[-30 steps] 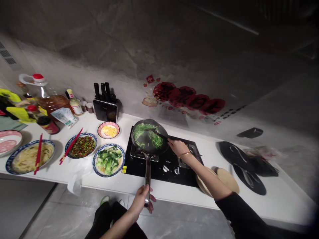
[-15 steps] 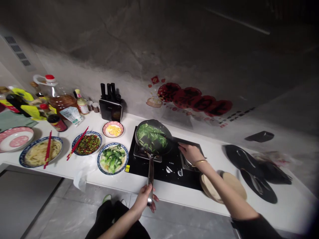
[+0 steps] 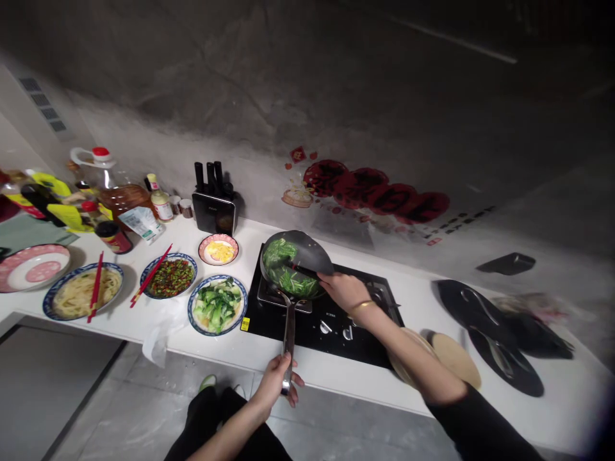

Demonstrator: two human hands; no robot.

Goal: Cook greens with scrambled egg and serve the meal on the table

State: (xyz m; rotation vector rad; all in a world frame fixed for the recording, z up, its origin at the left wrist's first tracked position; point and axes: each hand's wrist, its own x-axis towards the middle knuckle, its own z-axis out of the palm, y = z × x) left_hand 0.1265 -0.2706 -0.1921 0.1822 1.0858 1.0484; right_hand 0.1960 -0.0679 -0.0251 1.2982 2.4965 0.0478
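A dark wok point(image 3: 314, 255) full of green vegetable strips point(image 3: 283, 269) sits on the left burner of a black stove point(image 3: 331, 320). My left hand point(image 3: 277, 381) grips the end of the wok's long metal handle point(image 3: 289, 330) near the counter's front edge. My right hand point(image 3: 340, 289) holds a dark spatula point(image 3: 302, 269) whose blade reaches into the greens. A gold bangle sits on my right wrist.
Left of the stove stand plates of bok choy point(image 3: 217, 305), chopped peppers point(image 3: 168, 276), noodles point(image 3: 81, 292) with red chopsticks, and egg point(image 3: 219, 250). A knife block point(image 3: 214, 206) and bottles point(image 3: 115, 192) line the wall. Wooden boards point(image 3: 454, 358) and black lids point(image 3: 485, 320) lie at right.
My right hand swung back left to the wok and pushed the spatula into the greens, gathering them toward the near left side. The left hand kept its hold on the handle.
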